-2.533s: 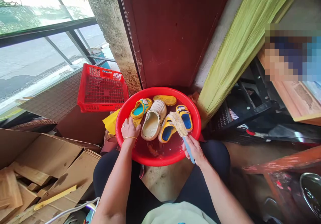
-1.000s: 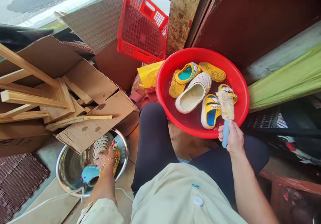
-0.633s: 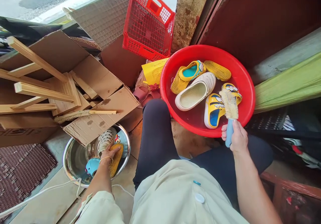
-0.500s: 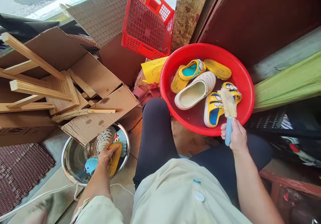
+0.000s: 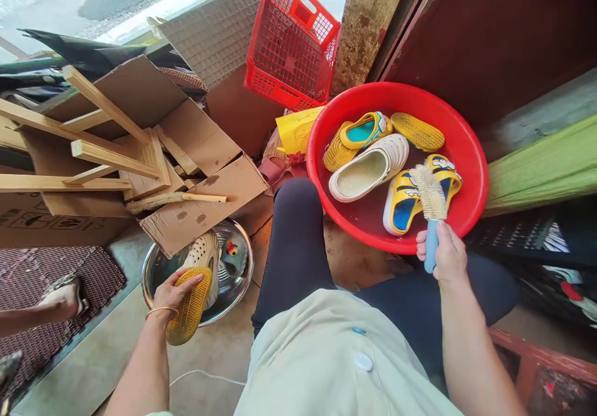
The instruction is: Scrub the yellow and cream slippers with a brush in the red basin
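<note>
Holding a ribbed yellow sandal in my left hand. My right hand grips a blue-handled brush.

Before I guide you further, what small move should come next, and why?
Probably bring the yellow slipper in your left hand over to the red basin, since your right hand holds the bristle brush right over that basin.

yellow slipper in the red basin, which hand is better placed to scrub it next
Probably the right hand: it holds the blue-handled bristle brush just over the yellow-and-blue slipper in the red plastic basin. The left hand is away, holding a yellow slipper over the steel basin.
</note>
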`<move>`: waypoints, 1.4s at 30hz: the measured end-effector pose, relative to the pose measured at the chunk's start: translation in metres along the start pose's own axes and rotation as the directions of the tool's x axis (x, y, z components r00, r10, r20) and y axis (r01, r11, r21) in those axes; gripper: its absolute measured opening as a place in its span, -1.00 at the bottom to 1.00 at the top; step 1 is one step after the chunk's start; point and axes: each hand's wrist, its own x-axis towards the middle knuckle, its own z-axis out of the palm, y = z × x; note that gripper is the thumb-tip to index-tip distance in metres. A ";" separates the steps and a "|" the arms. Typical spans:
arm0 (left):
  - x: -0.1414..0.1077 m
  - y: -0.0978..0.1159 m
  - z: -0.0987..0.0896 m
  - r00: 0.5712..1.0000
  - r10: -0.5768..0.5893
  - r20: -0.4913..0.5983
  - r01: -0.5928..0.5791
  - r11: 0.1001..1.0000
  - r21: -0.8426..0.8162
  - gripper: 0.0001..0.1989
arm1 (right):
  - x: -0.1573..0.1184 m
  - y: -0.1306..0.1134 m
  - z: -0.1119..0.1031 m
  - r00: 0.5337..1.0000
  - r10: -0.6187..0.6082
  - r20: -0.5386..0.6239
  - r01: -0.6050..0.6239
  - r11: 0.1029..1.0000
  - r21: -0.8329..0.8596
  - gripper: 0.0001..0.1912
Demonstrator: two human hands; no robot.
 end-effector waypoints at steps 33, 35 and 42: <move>-0.234 0.467 0.267 -0.246 0.913 0.324 -0.969 -0.240 -0.059 -0.34 | -0.004 0.006 0.001 0.991 0.010 0.130 -0.024 0.994 0.108 -0.43; -0.222 0.442 0.267 -0.271 0.923 0.273 -0.962 -0.270 -0.042 -0.23 | -0.004 0.008 0.001 0.992 -0.015 0.125 0.009 0.999 0.045 -0.36; -0.199 0.350 0.269 -0.260 0.901 0.346 -0.942 -0.316 0.116 -0.26 | 0.014 -0.012 0.001 0.939 -0.222 0.261 0.340 0.708 -0.619 -0.38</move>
